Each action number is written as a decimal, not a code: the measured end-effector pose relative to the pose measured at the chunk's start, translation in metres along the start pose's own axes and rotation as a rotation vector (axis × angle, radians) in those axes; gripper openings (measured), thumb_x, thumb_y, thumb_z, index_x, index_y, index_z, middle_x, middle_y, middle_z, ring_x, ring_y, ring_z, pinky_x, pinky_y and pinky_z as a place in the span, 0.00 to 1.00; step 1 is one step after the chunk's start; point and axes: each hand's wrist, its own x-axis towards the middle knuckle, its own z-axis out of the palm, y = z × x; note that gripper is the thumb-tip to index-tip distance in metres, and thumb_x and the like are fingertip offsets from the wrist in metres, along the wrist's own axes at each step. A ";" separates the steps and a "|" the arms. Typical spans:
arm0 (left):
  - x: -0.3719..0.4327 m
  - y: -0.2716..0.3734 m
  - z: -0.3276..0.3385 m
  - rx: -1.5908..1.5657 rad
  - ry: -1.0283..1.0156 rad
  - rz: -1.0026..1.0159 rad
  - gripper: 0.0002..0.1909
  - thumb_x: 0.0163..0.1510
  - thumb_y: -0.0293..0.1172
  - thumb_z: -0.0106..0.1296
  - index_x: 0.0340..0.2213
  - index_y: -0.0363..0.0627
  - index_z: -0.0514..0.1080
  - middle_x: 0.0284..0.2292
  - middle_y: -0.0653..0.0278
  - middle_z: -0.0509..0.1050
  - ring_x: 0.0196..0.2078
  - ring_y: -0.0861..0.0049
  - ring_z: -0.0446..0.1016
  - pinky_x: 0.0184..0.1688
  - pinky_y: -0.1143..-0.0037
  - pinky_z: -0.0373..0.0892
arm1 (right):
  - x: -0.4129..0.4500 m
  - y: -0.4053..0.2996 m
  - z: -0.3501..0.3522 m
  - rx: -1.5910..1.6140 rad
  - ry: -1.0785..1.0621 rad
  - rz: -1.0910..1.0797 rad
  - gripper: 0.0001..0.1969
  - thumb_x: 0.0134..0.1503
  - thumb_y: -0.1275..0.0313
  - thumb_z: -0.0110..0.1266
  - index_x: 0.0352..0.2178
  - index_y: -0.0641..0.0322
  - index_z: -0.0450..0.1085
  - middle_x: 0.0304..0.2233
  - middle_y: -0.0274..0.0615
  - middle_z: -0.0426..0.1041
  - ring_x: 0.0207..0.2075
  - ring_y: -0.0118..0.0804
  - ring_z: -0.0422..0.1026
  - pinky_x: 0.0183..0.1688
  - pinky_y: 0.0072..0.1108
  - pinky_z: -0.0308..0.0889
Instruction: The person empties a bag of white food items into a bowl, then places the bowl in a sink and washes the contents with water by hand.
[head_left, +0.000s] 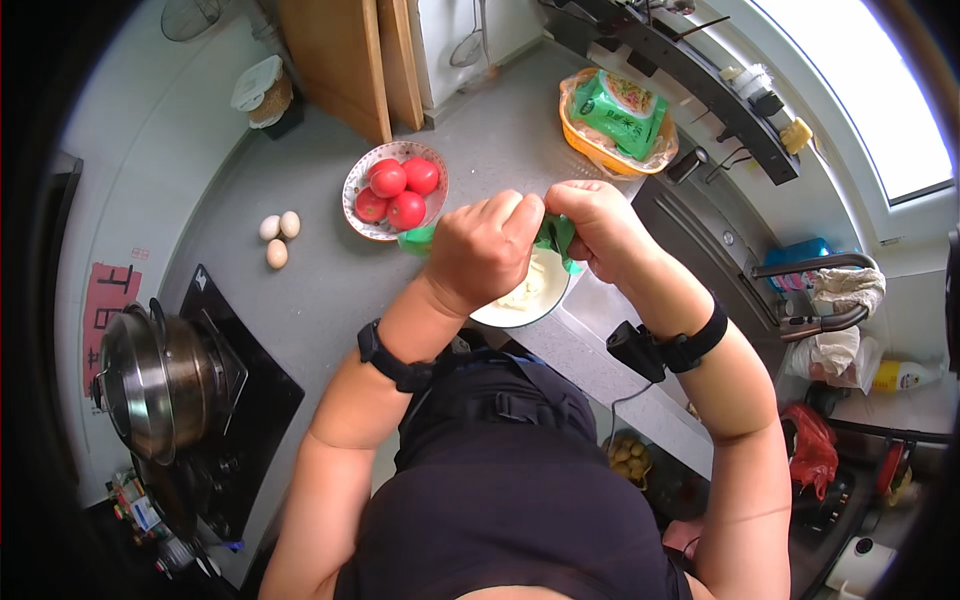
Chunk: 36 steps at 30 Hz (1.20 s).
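Observation:
Both my hands grip a green plastic bag (556, 235), close together above a white bowl with a dark rim (553, 301). My left hand (484, 247) is closed on the bag, and part of the green plastic sticks out to its left. My right hand (600, 225) pinches it from the other side. Pale, creamy-white food (530, 289) lies in the bowl, partly hidden by my left hand. Behind and left of my hands stands a patterned bowl (355, 169) holding several red tomatoes (406, 210).
Three eggs (277, 253) lie left of the tomatoes. A steel pot (161, 382) stands on the black stove (262, 405) at left. An orange basket (622, 163) holds a green food packet (621, 112) at the back right. The sink faucet (825, 262) is to the right; cutting boards (337, 60) lean behind.

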 end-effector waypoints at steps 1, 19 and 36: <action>-0.001 0.002 0.000 -0.035 -0.010 -0.044 0.07 0.42 0.19 0.49 0.27 0.42 0.69 0.20 0.60 0.66 0.20 0.63 0.69 0.20 0.70 0.65 | -0.002 0.000 -0.001 -0.013 -0.003 0.009 0.08 0.49 0.71 0.49 0.18 0.60 0.67 0.15 0.30 0.62 0.13 0.22 0.56 0.15 0.16 0.49; 0.009 0.000 -0.020 -0.220 0.019 -0.040 0.02 0.48 0.22 0.47 0.27 0.41 0.67 0.22 0.57 0.71 0.22 0.60 0.72 0.22 0.68 0.66 | -0.012 -0.009 0.007 -0.530 -0.055 -0.290 0.14 0.49 0.69 0.46 0.19 0.71 0.69 0.12 0.39 0.67 0.16 0.30 0.66 0.23 0.25 0.64; 0.056 0.088 -0.132 -0.355 0.121 0.000 0.08 0.40 0.25 0.56 0.27 0.47 0.71 0.19 0.68 0.67 0.20 0.74 0.68 0.23 0.75 0.65 | -0.155 -0.043 0.038 -0.855 0.335 -1.301 0.06 0.45 0.73 0.57 0.28 0.51 0.73 0.33 0.29 0.75 0.31 0.28 0.71 0.36 0.22 0.63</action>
